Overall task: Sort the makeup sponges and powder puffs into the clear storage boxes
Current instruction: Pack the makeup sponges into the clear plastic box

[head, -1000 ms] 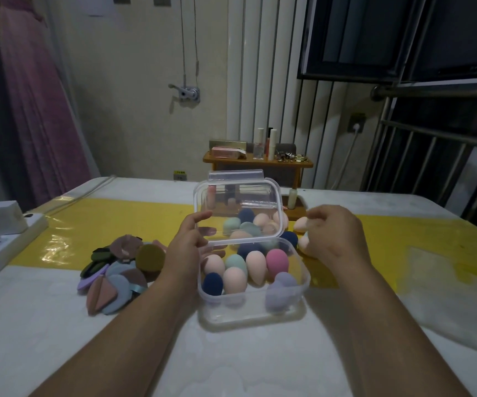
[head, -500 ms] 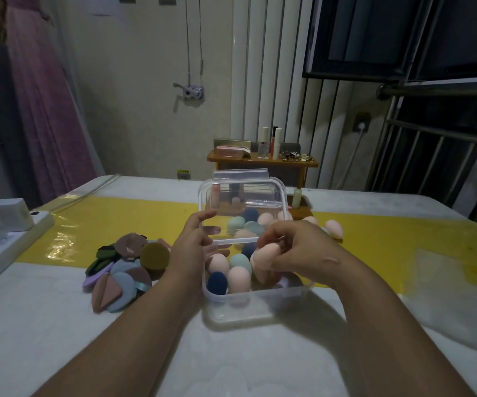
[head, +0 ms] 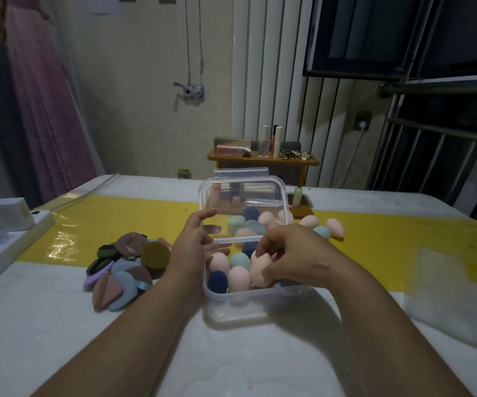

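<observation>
A clear storage box (head: 240,306) stands in the middle of the table with its hinged lid (head: 243,207) raised. Egg-shaped makeup sponges in pink, teal and navy fill it, such as a navy one (head: 218,281). My right hand (head: 291,255) holds a pale pink sponge (head: 260,270) over the box's right side. My left hand (head: 191,247) grips the lid's left edge and keeps it up. Three loose sponges (head: 322,227) lie behind the box on the right. A heap of flat powder puffs (head: 122,260) lies to the left.
A white power strip (head: 5,233) with plugged adapters sits at the table's left edge. A small wooden shelf (head: 263,160) with cosmetics stands beyond the far edge. A yellow strip (head: 389,239) runs across the white table.
My right hand picked a pale pink sponge from behind the box on the right and carried it over the box. My left hand stayed on the lid.
</observation>
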`<state>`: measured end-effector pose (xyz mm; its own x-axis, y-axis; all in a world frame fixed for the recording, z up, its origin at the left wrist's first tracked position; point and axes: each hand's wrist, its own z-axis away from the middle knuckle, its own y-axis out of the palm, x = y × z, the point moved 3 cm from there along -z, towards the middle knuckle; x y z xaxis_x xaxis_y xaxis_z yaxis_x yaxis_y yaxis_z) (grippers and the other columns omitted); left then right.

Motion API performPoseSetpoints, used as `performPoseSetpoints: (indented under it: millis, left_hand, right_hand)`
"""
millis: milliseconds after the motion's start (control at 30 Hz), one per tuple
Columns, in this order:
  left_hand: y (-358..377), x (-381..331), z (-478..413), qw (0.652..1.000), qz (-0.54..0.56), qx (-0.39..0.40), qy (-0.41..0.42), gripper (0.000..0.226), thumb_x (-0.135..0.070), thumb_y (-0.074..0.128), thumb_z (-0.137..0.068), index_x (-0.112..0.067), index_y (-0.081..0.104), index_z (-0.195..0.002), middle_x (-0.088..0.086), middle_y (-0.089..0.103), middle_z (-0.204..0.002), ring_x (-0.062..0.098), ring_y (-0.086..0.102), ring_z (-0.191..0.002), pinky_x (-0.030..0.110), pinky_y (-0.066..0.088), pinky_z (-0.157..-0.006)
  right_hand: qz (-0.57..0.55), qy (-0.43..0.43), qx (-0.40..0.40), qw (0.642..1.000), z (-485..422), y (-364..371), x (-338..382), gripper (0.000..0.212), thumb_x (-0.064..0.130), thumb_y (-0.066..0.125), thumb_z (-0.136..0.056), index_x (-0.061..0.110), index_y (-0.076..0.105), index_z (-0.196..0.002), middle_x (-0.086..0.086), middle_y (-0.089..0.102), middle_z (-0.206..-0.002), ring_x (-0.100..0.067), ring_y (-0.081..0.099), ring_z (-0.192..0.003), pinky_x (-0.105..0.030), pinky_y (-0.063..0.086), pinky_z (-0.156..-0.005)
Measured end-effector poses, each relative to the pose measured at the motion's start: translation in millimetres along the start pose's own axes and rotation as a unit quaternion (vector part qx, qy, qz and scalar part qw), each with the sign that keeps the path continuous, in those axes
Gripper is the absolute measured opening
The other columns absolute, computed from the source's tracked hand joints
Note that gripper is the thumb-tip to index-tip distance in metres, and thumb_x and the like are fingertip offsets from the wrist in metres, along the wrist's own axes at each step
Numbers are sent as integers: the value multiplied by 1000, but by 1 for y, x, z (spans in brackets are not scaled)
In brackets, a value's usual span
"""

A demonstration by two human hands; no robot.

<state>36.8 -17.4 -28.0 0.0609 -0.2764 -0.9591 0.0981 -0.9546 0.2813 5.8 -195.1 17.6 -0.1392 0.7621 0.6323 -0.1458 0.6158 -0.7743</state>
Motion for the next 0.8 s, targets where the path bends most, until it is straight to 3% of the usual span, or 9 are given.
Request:
performPoseSetpoints:
  millis: [200, 400, 567, 700, 800]
  left_hand:
    - [-1, 0, 0, 1000, -5, 1, 6, 54, 3, 31, -84, -30, 67, -107, 14, 55, -114, 41, 59, -107, 48, 57, -83]
    - [-1, -1, 1, 1000, -12, 5, 1, 54, 2, 32, -84, -30, 66, -111, 15, 55, -117, 39, 60, -105, 50, 57, -87]
    - [-1, -1, 1, 1000, -15, -2, -1, 54, 2, 31, -85, -29, 65, -113, 14, 55, -116, 38, 61, -103, 49, 57, -86]
    - [-1, 0, 1, 1000, -17, 0, -3, 53, 1, 32, -86, -30, 65, -114, 13, 55, -119, 38, 61, -106, 53, 56, -90]
    - [0, 0, 2, 1000, -17, 1, -3, 53, 1, 32, -87, -30, 65, -114, 12, 55, -118, 38, 60, -106, 54, 56, -90]
  right_hand:
    - [104, -6, 6, 995, 0, 3, 4, 32, 13, 77, -76, 30, 75, -104, 11, 66, -92, -11, 64, -88, -30, 61, -76]
    - [172, -12, 21, 985, -3, 11, 2, 30, 17, 72, -81, 34, 76, -105, 12, 63, -83, -12, 61, -82, -17, 42, -58]
    - [200, -11, 40, 979, -6, 15, 8, 22, 21, 75, -83, 33, 70, -101, 4, 68, -98, -16, 62, -89, -22, 51, -67]
    - [188, -26, 17, 982, -4, 14, 8, 20, 23, 75, -82, 35, 61, -90, 4, 65, -97, -15, 60, -88, -25, 52, -69]
    - [138, -27, 24, 990, -2, 12, 5, 25, 24, 78, -80, 35, 64, -98, 8, 64, -94, -11, 59, -86, -21, 51, -67]
